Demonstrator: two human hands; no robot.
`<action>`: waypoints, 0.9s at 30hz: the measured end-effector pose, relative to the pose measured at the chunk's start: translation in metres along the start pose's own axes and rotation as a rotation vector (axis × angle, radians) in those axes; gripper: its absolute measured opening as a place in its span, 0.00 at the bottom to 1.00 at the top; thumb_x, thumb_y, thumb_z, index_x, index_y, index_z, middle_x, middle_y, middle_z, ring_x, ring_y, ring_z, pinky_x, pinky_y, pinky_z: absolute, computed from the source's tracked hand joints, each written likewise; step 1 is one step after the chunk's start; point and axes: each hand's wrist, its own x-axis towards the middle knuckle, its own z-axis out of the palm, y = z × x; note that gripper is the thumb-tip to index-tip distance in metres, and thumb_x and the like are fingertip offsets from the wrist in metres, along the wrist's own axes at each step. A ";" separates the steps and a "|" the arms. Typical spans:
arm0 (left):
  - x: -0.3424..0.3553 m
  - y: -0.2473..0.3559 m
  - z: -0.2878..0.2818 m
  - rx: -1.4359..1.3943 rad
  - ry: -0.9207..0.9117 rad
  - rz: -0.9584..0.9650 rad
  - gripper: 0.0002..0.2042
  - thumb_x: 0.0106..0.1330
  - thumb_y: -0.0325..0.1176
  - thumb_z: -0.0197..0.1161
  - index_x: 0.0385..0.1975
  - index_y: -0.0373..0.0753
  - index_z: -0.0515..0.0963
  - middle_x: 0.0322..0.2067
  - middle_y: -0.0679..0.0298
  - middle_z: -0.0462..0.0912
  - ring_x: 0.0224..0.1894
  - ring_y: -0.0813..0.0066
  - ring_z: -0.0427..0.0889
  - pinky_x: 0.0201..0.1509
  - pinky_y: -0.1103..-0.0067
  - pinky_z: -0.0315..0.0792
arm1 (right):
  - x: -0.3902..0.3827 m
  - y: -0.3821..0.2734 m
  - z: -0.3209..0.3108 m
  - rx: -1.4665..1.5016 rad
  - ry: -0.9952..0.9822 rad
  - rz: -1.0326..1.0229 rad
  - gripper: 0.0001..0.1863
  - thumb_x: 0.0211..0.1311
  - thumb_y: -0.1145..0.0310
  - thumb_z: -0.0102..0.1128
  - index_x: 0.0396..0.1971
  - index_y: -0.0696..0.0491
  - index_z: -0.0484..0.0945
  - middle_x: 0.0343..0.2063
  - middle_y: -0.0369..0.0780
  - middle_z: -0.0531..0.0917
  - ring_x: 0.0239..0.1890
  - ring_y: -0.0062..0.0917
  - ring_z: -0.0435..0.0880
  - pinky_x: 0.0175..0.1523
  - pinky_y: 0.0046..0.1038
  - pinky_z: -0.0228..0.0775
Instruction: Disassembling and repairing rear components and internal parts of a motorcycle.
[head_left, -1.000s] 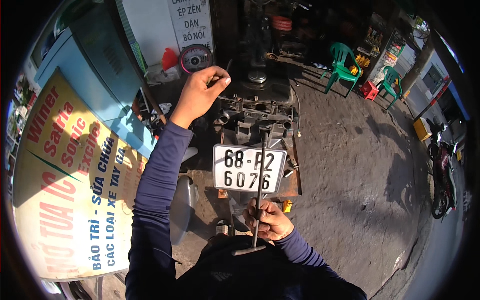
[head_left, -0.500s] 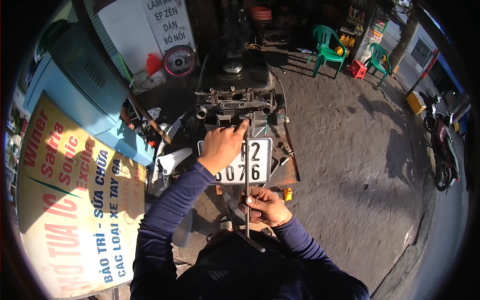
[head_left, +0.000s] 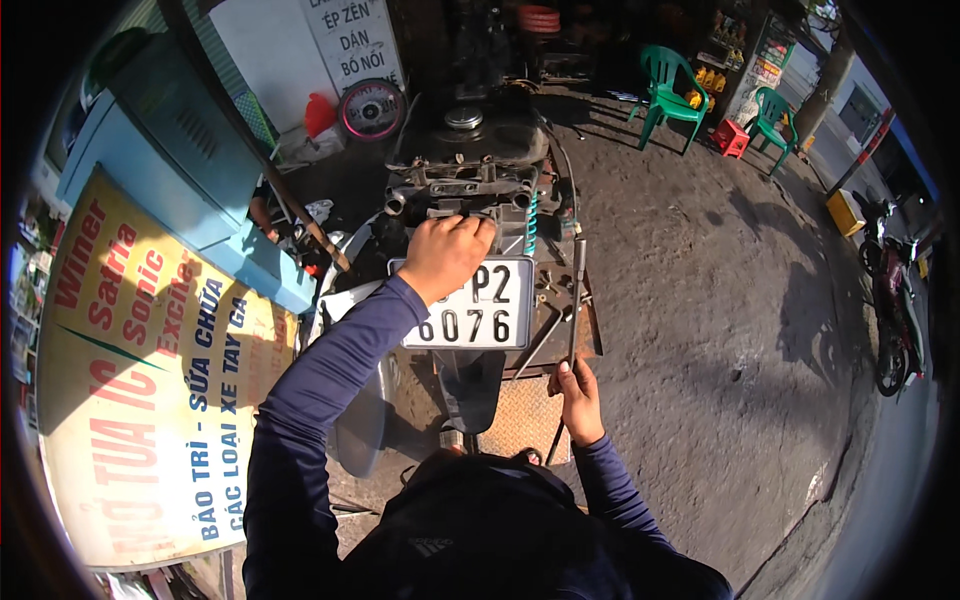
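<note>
My right hand (head_left: pixel 578 397) is closed round the shaft of a long T-handle wrench (head_left: pixel 577 300). The wrench stands nearly lengthwise, to the right of the white licence plate (head_left: pixel 466 325), its far end near the loose parts. My left hand (head_left: pixel 452 258) reaches over the plate's upper edge, its fingers curled down at the rear of a stripped motorcycle (head_left: pixel 460 185). What those fingertips grip is hidden. Below the plate hangs a dark mudguard (head_left: pixel 470 392). A turquoise spring (head_left: pixel 531 222) shows right of the left hand.
A rusty metal sheet (head_left: pixel 590 342) carries small parts and a bent bar tool (head_left: pixel 540 340). To the left stand a large yellow sign (head_left: pixel 150 400) and a blue cabinet (head_left: pixel 180 160). Green chairs (head_left: pixel 672 95), a red stool (head_left: pixel 731 138) and a parked motorbike (head_left: pixel 893 300) are at the right.
My right hand has swung the T-handle wrench away from the motorcycle's rear, out to the right. The left hand's extended finger has curled in, and the mudguard now shows below the plate.
</note>
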 end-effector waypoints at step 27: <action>-0.011 0.028 0.019 -0.283 0.325 -0.442 0.05 0.56 0.24 0.65 0.33 0.37 0.81 0.28 0.60 0.84 0.28 0.61 0.84 0.31 0.73 0.77 | 0.044 0.000 0.052 0.425 -0.035 0.277 0.04 0.64 0.73 0.61 0.32 0.51 0.75 0.16 0.26 0.66 0.15 0.10 0.57 0.20 0.18 0.47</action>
